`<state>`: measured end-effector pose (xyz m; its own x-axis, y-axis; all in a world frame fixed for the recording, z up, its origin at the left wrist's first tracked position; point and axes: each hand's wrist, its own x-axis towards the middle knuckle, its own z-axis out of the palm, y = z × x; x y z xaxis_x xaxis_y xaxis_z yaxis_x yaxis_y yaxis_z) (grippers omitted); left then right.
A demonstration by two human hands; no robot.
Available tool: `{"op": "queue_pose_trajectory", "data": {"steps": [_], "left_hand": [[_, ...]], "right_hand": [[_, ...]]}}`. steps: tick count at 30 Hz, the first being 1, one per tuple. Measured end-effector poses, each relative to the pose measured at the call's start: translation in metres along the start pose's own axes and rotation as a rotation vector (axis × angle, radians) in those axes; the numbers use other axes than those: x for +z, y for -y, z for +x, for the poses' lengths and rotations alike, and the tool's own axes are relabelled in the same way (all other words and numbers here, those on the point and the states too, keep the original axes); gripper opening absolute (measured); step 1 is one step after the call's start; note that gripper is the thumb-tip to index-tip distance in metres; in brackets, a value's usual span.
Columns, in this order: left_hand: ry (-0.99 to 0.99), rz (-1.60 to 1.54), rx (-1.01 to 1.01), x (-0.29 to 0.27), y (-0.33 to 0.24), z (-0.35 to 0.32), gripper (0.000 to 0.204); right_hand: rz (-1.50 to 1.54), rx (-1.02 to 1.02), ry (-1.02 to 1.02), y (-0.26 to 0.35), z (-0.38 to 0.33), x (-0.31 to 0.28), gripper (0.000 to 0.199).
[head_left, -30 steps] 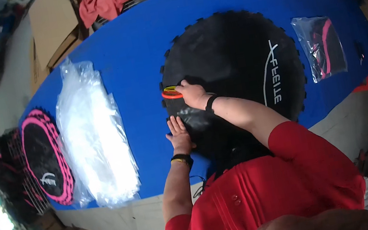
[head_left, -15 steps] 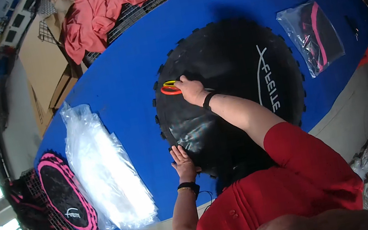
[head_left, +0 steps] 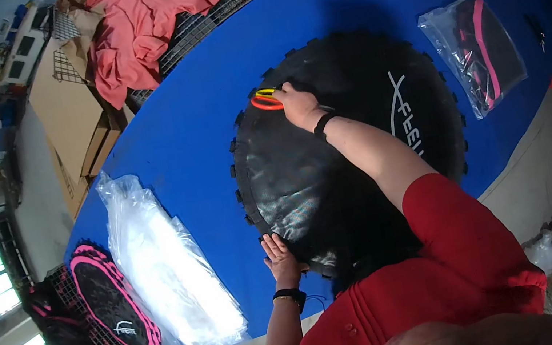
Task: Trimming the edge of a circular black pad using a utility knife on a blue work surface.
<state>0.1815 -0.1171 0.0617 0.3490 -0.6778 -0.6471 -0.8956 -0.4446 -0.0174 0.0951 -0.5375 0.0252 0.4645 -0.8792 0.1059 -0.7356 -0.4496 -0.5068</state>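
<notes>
Trampoline mat [head_left: 355,158], black, round, notched rim with tabs, lies flat on the blue table [head_left: 206,111], centre of frame. White lettering on it at 3 o'clock from its middle.

Right hand [head_left: 295,104] sits on the mat's far rim at about 11 o'clock, fingers curled onto scissors [head_left: 266,99] with orange and yellow loop handles; blades not visible, so can't tell exactly how they're pinched. Black band on that wrist.

Left hand [head_left: 279,253] lies flat, fingers spread, pressing the mat's near rim at about 7 o'clock. Holds nothing. Black band on that wrist too. Both sleeves red.

Outward from the mat:
- 2 o'clock: clear bag [head_left: 480,51] with black and pink contents, apart from the mat.
- 8 o'clock: pile of clear plastic bags [head_left: 167,265] on the table, well apart from the mat.
- Beyond that, at the table's end: black mat with pink rim [head_left: 113,304].
- 11 o'clock, past the table: pink cloth [head_left: 145,18] over a wire rack, cardboard [head_left: 66,113] beside it.
</notes>
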Motion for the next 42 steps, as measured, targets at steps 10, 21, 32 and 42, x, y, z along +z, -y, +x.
{"op": "queue_pose_trajectory", "data": {"steps": [10, 21, 32, 42], "left_hand": [[-0.004, -0.016, 0.002, 0.006, 0.001, 0.001, 0.150], [-0.083, 0.023, 0.063, -0.002, 0.001, -0.003, 0.152], [-0.034, 0.058, 0.033, -0.003, -0.001, -0.006, 0.153], [-0.184, 0.019, 0.131, 0.010, 0.010, -0.004, 0.157]], "right_hand": [[-0.046, 0.163, -0.085, -0.082, 0.012, -0.043, 0.036], [-0.125, 0.429, -0.209, -0.218, -0.040, -0.131, 0.030], [-0.199, 0.657, -0.277, -0.256, -0.155, -0.176, 0.031], [-0.252, 0.746, -0.149, -0.227, -0.305, -0.199, 0.031]]}}
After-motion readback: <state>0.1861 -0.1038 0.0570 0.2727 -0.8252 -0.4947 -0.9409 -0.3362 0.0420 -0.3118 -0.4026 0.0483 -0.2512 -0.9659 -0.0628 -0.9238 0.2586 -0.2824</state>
